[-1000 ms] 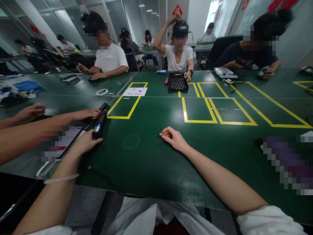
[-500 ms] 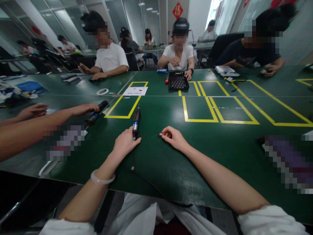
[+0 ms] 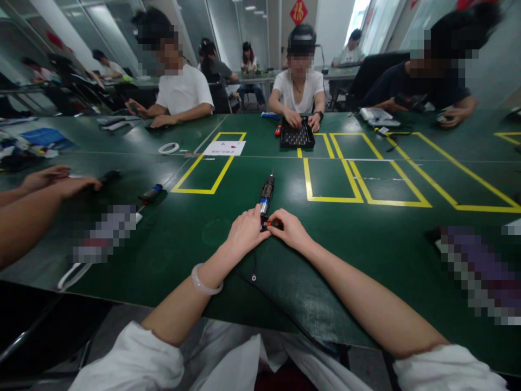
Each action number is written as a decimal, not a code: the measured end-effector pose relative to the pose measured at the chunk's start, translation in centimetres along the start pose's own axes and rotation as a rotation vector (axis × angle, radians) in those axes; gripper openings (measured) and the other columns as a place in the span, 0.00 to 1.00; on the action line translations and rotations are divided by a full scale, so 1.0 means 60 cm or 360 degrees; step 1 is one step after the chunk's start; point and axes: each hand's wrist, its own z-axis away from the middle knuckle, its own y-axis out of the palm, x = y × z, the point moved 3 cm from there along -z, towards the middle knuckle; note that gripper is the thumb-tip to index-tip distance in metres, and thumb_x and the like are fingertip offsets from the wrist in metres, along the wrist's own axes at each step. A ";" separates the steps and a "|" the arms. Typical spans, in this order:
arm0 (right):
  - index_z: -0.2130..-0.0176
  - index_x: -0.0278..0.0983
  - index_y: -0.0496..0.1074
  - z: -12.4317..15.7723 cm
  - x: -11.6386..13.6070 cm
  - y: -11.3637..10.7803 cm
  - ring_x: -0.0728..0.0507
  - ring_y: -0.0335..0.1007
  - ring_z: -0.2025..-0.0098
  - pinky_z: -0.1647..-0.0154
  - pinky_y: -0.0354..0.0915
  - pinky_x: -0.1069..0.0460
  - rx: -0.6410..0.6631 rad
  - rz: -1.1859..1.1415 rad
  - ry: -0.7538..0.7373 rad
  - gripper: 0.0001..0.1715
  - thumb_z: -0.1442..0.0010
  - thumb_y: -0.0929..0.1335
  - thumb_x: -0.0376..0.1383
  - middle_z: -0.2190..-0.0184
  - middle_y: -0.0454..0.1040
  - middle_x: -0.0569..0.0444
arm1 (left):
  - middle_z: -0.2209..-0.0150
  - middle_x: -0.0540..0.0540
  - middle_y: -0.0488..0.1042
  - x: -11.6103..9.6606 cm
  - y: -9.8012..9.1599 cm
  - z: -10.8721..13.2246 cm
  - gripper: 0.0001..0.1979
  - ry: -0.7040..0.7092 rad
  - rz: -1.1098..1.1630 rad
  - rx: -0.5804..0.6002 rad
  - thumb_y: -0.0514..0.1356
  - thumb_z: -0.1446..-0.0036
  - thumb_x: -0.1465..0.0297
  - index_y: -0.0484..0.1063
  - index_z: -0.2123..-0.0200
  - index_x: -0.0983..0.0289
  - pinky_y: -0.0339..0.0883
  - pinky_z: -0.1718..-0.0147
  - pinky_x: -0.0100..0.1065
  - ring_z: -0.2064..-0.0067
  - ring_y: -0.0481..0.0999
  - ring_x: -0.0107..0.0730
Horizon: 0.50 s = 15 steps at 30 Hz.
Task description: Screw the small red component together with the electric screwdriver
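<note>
My left hand is closed around the rear of an electric screwdriver, a dark body with a blue and silver band. Its thin bit points away from me, toward the far side of the table. My right hand pinches a small red-and-black piece right against the screwdriver's rear end. Fingers cover most of that piece, so whether it is joined to the tool I cannot tell. A dark cord runs from below my left hand to the near table edge; a small ring lies beside it.
Yellow tape outlines mark the green table. A paper sheet and a tape roll lie beyond. Across from me, a person handles a black tray. At left, a co-worker's hands are near another screwdriver.
My left hand has brought the screwdriver rightward to meet the small piece in my right hand. The co-worker's hand at left has moved off its screwdriver, and the person opposite now reaches into the tray.
</note>
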 end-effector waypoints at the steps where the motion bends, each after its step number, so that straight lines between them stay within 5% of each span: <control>1: 0.65 0.37 0.70 0.000 0.001 0.000 0.48 0.66 0.66 0.64 0.62 0.53 -0.0004 0.0022 -0.0004 0.05 0.44 0.70 0.31 0.67 0.69 0.56 | 0.50 0.66 0.72 0.000 0.002 0.000 0.33 0.0004 -0.0003 -0.0012 0.59 0.43 0.57 0.55 0.40 0.68 0.67 0.58 0.39 0.52 0.74 0.48; 15: 0.57 0.38 0.69 0.008 0.013 -0.008 0.47 0.72 0.65 0.60 0.66 0.51 -0.0016 -0.0127 -0.0021 0.09 0.40 0.66 0.35 0.66 0.76 0.54 | 0.49 0.64 0.67 0.012 0.009 0.009 0.31 -0.0074 0.0093 -0.0119 0.54 0.41 0.54 0.57 0.39 0.61 0.67 0.59 0.39 0.51 0.71 0.47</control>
